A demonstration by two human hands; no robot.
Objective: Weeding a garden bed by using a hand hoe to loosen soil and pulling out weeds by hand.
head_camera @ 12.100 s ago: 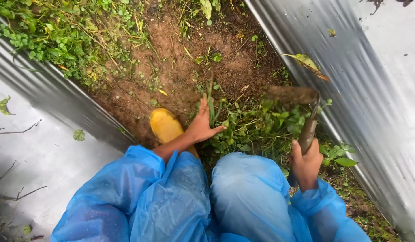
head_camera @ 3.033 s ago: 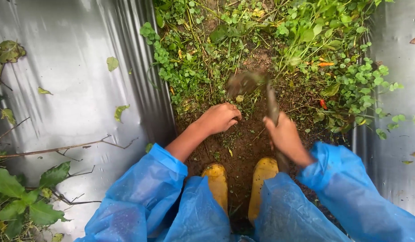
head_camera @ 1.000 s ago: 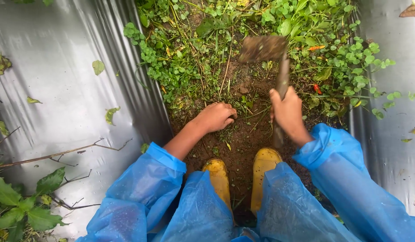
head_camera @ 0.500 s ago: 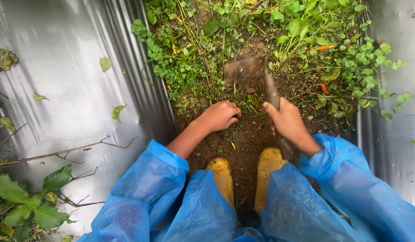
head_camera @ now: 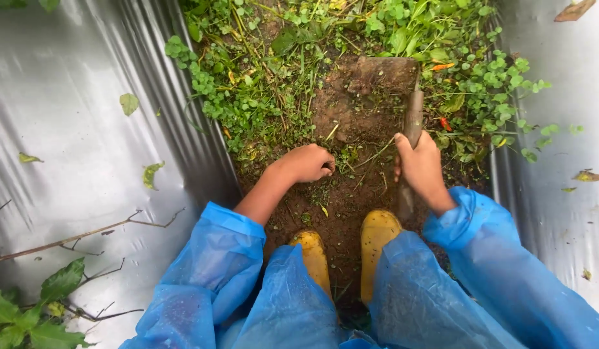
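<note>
Soil strip (head_camera: 351, 213) between 2 metal sheets (head_camera: 86, 129); right hand (head_camera: 421, 169) grip clamped on hoe (head_camera: 412, 119), left hand (head_camera: 307, 163) fisted.

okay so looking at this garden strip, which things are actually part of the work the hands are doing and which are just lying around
In use:
right hand gripping the hoe
left hand, closed, on the bare soil
weeds beside the cleared patch

Lying about:
metal sheets either side
fallen leaves
dry twig
</note>
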